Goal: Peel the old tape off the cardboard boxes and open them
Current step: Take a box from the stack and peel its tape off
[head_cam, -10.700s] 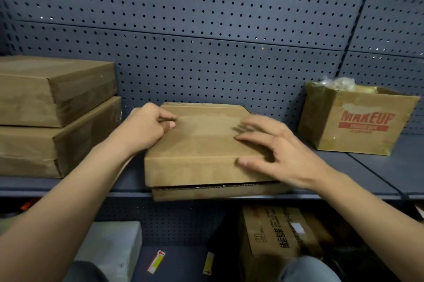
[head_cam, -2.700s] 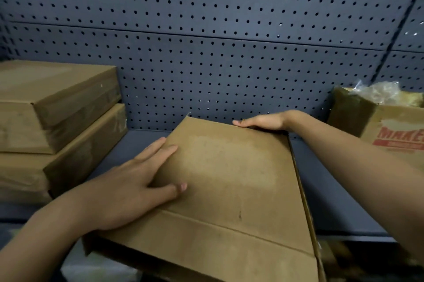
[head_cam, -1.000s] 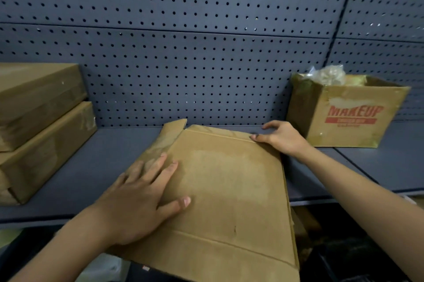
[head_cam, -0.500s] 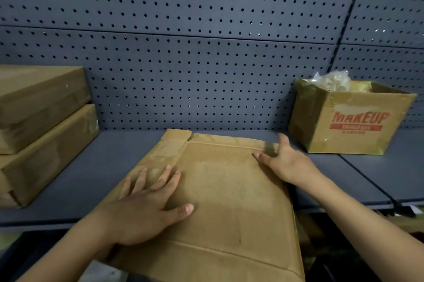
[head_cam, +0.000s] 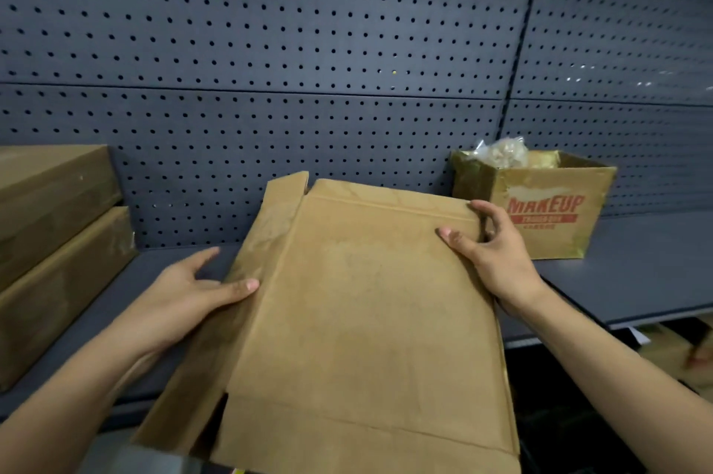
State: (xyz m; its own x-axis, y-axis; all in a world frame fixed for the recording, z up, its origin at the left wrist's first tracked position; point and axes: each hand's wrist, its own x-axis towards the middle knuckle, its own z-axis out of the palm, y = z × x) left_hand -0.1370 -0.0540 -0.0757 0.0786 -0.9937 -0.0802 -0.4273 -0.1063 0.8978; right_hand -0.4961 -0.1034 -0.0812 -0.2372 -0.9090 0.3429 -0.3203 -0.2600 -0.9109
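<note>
Cardboard box (head_cam: 359, 319) flattened, held tilted up off the shelf (head_cam: 632, 273) edge, near end hanging out past it toward the camera.

Head view, only one:
- Left hand (head_cam: 185, 300) on the loose side flap (head_cam: 266, 242), thumb on top, other fingers spread wide beside it; cannot tell if they reach under. Looks like a light pinch.
- Right hand (head_cam: 497, 253) clamped on the far right corner, thumb on the face, fingers curled round the edge behind.

Risks, judged from this pose:
- Box mostly unsupported; loose left-hand hold could let it swing down or slip off the shelf.
- Side flap already bent out; a hard pull may tear it at the crease rather than unfold it.
- Far right corner close to the printed carton (head_cam: 540, 203); swinging the box open could knock it.
- Leftover tape may rip the paper layer if yanked fast.

Box look:
- Plain brown, soft and worn, scored fold lines near both ends.
- Pale scuffed patch mid-face, probably where tape or a label sat.
- Glossy wrinkled film on the side flap, likely old tape.
- Notch open at the far left corner.

Two stacked boxes (head_cam: 54, 242) at left, closed, apparently not opened yet.
</note>
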